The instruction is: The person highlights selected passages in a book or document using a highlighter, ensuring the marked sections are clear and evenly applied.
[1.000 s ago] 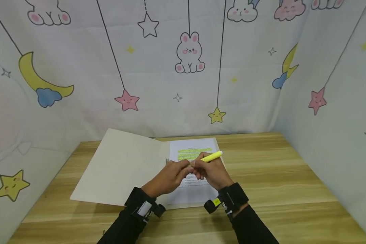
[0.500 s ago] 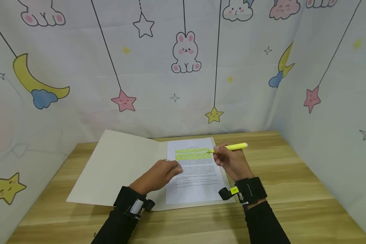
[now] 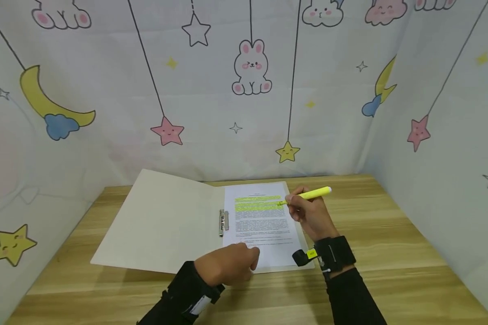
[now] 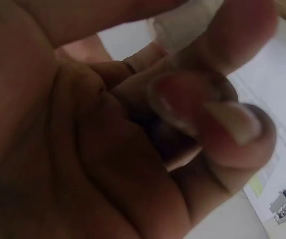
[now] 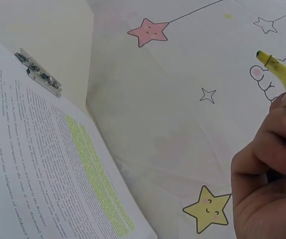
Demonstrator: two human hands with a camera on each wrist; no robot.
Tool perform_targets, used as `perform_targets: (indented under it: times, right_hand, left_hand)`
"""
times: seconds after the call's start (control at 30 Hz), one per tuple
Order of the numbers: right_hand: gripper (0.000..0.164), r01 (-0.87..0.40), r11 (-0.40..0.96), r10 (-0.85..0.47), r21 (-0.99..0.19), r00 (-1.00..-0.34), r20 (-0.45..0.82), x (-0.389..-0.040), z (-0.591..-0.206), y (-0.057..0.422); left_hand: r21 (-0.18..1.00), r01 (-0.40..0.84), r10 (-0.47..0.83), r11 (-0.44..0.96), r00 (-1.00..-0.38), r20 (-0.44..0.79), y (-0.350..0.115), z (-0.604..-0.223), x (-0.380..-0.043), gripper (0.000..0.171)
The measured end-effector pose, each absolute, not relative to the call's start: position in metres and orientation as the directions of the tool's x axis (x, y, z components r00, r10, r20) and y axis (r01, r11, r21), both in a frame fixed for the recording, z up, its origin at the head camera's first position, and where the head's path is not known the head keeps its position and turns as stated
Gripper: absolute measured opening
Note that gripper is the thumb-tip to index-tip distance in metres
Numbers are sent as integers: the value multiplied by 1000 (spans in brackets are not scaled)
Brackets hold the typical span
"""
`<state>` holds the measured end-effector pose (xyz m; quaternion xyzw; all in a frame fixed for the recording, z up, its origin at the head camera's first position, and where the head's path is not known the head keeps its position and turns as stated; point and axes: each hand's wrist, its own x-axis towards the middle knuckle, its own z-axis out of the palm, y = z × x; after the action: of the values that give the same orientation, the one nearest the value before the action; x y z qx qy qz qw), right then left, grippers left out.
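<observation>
My right hand (image 3: 311, 216) pinches a yellow highlighter (image 3: 315, 193). Its bare tip, also visible on the highlighter (image 5: 282, 74) in the right wrist view, stands raised above the page. Under it lies a printed sheet (image 3: 264, 257) with yellow-marked lines near its top, in an open cream folder (image 3: 166, 216). Over the sheet's lower left edge is my left hand (image 3: 227, 264), fingers curled. Between its fingers, the left wrist view shows a small whitish, blurred cap (image 4: 180, 27), partly hidden by them.
A metal clip (image 3: 223, 222) sits at the folder's fold. The folder rests on a wooden table (image 3: 370, 253). A white cloth backdrop (image 3: 211, 99) with printed stars and rabbits rises behind and on both sides.
My hands have parted, uncovering the highlighter's tip. The right hand moved right with the highlighter, then stayed about there. The left hand came down toward the sheet's lower edge, exposing the clip.
</observation>
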<state>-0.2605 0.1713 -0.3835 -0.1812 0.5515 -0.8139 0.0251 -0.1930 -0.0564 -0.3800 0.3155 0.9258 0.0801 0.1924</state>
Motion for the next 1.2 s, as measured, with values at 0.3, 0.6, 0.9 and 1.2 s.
perform_targets:
  times: [0.3,0.6,0.9,1.2]
  right_hand:
    - [12,-174,-323,-193,-930,-950,245,-266,-388,165]
    - [20,-138,-317,-182,-938,-962,203,-266,-390,160]
    - [21,-110,-225,-73,-968,-989,129,-268,-394,158]
    - [17,-24,-181,-65,-983,-997,37,-267,-405,156]
  left_hand:
    - [98,567,552,818,-725,-411,-42,-387,-177,10]
    - [108,510,501,854,-746,-439,-38,-384,-171,24]
    - [297,417,479,859,-859,-180,-76,-376,-210,47]
    - [167,294,313,941,-944,-102,-108,-422,-251,63]
